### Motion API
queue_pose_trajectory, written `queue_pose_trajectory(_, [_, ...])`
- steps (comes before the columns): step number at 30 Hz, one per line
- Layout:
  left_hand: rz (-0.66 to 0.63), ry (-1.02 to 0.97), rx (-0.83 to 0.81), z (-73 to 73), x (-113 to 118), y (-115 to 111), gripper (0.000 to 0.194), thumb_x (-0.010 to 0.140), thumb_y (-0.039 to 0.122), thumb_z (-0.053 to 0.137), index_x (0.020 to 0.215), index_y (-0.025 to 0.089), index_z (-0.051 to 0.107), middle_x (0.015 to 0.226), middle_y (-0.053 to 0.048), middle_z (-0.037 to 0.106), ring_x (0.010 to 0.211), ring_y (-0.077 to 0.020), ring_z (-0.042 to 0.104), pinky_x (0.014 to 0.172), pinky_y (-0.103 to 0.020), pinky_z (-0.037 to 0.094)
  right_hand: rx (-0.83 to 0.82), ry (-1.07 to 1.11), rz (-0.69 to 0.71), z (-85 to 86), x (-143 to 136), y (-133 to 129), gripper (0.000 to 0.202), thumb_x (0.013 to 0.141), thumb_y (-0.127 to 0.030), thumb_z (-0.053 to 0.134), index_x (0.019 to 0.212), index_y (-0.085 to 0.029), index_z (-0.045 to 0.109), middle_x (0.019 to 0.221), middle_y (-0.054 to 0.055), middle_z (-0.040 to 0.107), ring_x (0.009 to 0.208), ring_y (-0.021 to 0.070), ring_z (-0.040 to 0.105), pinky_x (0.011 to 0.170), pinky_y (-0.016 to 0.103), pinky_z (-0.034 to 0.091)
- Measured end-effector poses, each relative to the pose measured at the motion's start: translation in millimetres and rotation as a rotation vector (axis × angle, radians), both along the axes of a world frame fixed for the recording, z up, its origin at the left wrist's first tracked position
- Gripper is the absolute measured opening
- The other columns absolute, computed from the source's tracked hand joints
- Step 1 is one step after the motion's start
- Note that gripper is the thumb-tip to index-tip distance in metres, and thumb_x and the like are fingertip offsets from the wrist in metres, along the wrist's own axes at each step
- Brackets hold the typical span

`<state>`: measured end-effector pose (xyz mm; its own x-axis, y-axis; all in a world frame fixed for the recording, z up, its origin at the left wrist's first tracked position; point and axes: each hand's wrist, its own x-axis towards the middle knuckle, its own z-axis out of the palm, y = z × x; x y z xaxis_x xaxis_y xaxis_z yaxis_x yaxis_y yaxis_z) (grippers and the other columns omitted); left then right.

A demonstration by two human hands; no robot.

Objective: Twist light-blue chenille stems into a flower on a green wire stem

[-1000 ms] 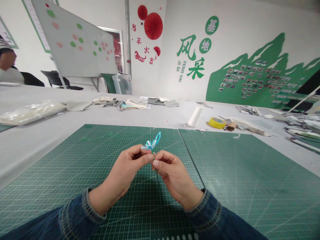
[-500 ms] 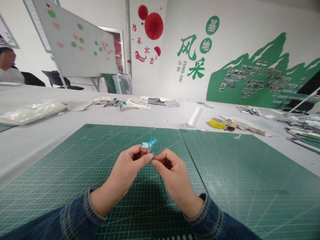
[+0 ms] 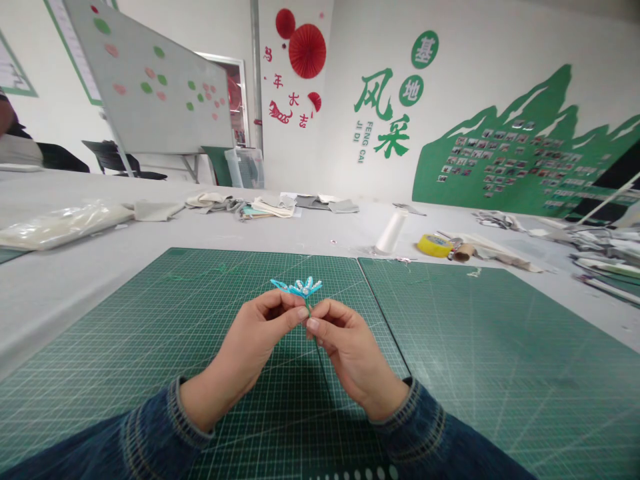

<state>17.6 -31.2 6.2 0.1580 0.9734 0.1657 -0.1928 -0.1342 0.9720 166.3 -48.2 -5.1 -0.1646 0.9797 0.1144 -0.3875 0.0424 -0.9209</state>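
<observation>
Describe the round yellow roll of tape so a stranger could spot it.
On the pale grey table, look just past the right-hand green gridded mat. Between a white thread cone and a brown cardboard tube lies the tape roll, the only bright yellow thing there.

Far wall: white, bearing green lettering [image 3: 383,97] and a green mountain mural [image 3: 500,160] set with rows of small photographs. Red paper fans [image 3: 307,51] are fixed to the wall section left of the lettering, beside a vertical pipe [image 3: 257,73]. On the left stands a whiteboard [image 3: 150,87], its face dotted with green and pink shapes (some of them heart-like, I note). Black chair [image 3: 107,157] below it; clear plastic bin [image 3: 245,168] near the wall. A doorway [image 3: 235,100] shows behind the board. Light is even and pale.
</observation>
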Motion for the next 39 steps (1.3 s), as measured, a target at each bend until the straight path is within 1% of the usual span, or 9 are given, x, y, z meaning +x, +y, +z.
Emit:
queue_pose_trajectory(4, [0.078,0.042,-0.029,-1.3,1.3,0.2,0.012,0.071,0.027,0.079,0.074,0.017,0.071,0.075,-0.001,0.066,0.069,-0.0137,0.054,0.064,-0.027,0.041,0.057,-0.159,-0.141,-0.4,-1.5,0.0,0.018,0.075,-0.024,0.075,0.064,-0.020,0.061,0.058,-0.005,0.049,0.057,0.0112,0.037,0.055,0.027,0.029])
queue_pose_trajectory(10, [0.020,0.071,-0.069,2.2,1.3,-1.5,0.014,0.075,0.031,0.073,0.076,0.017,0.070,0.070,0.002,0.059,0.055,-0.0092,0.038,0.052,-0.025,0.029,0.100,-0.341,-0.222,-1.9,0.0,-1.8,0.021,0.080,-0.027,0.071,0.065,-0.021,0.057,0.056,-0.006,0.046,0.053,0.0113,0.039,0.050,0.027,0.030])
queue_pose_trajectory(14, [0.031,0.094,-0.044,3.7,2.0,-1.5,0.011,0.073,0.027,0.074,0.072,0.017,0.069,0.070,0.001,0.060,0.062,-0.0113,0.046,0.059,-0.026,0.035,0.117,-0.416,-0.262,-1.3,-0.6,-3.3,0.022,0.082,-0.027,0.069,0.066,-0.021,0.056,0.057,-0.006,0.047,0.053,0.0118,0.041,0.050,0.027,0.032])
queue_pose_trajectory(19, [0.042,0.094,-0.014,0.7,1.2,0.4,0.013,0.074,0.027,0.076,0.070,0.017,0.068,0.072,0.001,0.063,0.073,-0.0145,0.053,0.071,-0.027,0.042,0.272,-0.551,-0.355,0.8,-2.8,-7.0,0.024,0.083,-0.026,0.068,0.064,-0.021,0.055,0.062,-0.004,0.049,0.057,0.0120,0.042,0.053,0.028,0.031])
queue_pose_trajectory(21, [0.032,0.080,-0.002,0.6,-0.1,0.7,0.014,0.075,0.027,0.077,0.070,0.017,0.068,0.072,0.001,0.062,0.073,-0.0143,0.054,0.071,-0.027,0.042,0.257,-0.508,-0.318,2.0,-2.4,-7.2,0.023,0.083,-0.026,0.069,0.064,-0.021,0.055,0.061,-0.004,0.048,0.056,0.0116,0.041,0.053,0.028,0.030])
queue_pose_trajectory(26, [-0.042,0.000,0.017,2.6,-2.8,0.2,0.015,0.079,0.026,0.074,0.070,0.017,0.067,0.068,0.001,0.063,0.067,-0.0133,0.056,0.068,-0.027,0.044,0.047,-0.156,-0.008,3.3,1.1,-3.8,0.015,0.085,-0.029,0.067,0.074,-0.019,0.066,0.062,-0.003,0.053,0.051,0.0088,0.034,0.050,0.027,0.022])
queue_pose_trajectory(29, [-0.108,-0.030,0.030,1.3,-2.4,0.3,0.016,0.082,0.025,0.072,0.070,0.017,0.065,0.066,0.002,0.062,0.063,-0.0129,0.058,0.067,-0.027,0.046,-0.035,-0.009,0.106,2.1,1.9,-2.0,0.013,0.082,-0.029,0.070,0.075,-0.017,0.068,0.065,-0.001,0.059,0.051,0.0077,0.030,0.049,0.027,0.015])
queue_pose_trajectory(32, [-0.114,-0.043,0.049,-1.3,-1.2,0.7,0.016,0.082,0.024,0.072,0.070,0.017,0.064,0.067,0.003,0.061,0.063,-0.0116,0.057,0.065,-0.025,0.045,-0.055,0.053,0.124,0.9,1.1,-1.0,0.014,0.078,-0.025,0.075,0.070,-0.017,0.066,0.064,-0.001,0.060,0.052,0.0081,0.032,0.050,0.027,0.014])
queue_pose_trajectory(39, [-0.037,0.018,0.038,-2.3,-0.7,0.4,0.015,0.081,0.025,0.073,0.072,0.018,0.064,0.070,0.004,0.058,0.068,-0.0103,0.050,0.066,-0.023,0.041,-0.001,0.000,0.004,-1.5,0.6,0.1,0.018,0.077,-0.021,0.075,0.066,-0.018,0.061,0.060,-0.005,0.055,0.053,0.0090,0.029,0.051,0.028,0.018])
